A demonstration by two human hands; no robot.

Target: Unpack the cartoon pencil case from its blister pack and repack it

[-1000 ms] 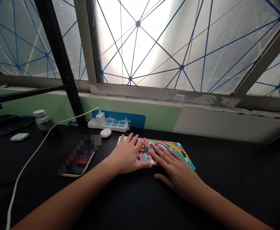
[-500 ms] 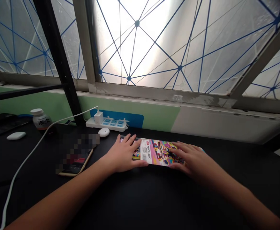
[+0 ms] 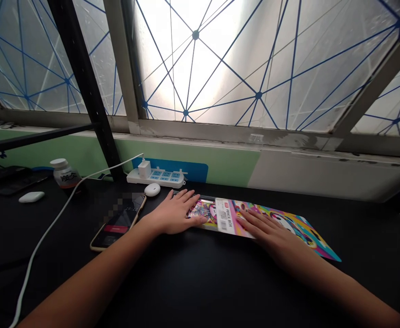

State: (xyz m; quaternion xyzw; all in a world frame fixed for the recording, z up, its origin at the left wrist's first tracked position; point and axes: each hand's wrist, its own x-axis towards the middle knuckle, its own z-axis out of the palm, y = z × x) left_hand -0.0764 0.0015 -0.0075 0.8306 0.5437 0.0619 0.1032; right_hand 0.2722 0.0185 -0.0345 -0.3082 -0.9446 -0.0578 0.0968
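A large window [image 3: 196, 64] of frosted panes, crossed by a net of blue lines, fills the top of the view, and part of it is cut off on the left by a black upright post [image 3: 85, 91]. Below it runs a wall [image 3: 216, 164] painted green and pale grey, with a blue panel [image 3: 196, 172] set behind a white power strip [image 3: 155, 178]. The lower half is taken up by a black desk [image 3: 200, 287]. A white-capped bottle [image 3: 64, 174], a white earbud case [image 3: 31, 197] and a white cable [image 3: 49, 228] are placed toward the left, and a small round white object [image 3: 152, 189] is seen just in front of the strip. A smartphone [image 3: 117, 223], partly pixelated, lies just beside the left hand [image 3: 174, 212]. A long, flat, brightly printed pencil box [image 3: 288, 232] lies on the desk, slanting toward the lower right. Its left end is covered by the left hand, and its middle by the right hand [image 3: 266, 230]. Both hands are laid palm-down with the fingers extended and slightly spread, so the box is touched from above but not gripped. A white barcode label [image 3: 225, 216] is exposed between them.
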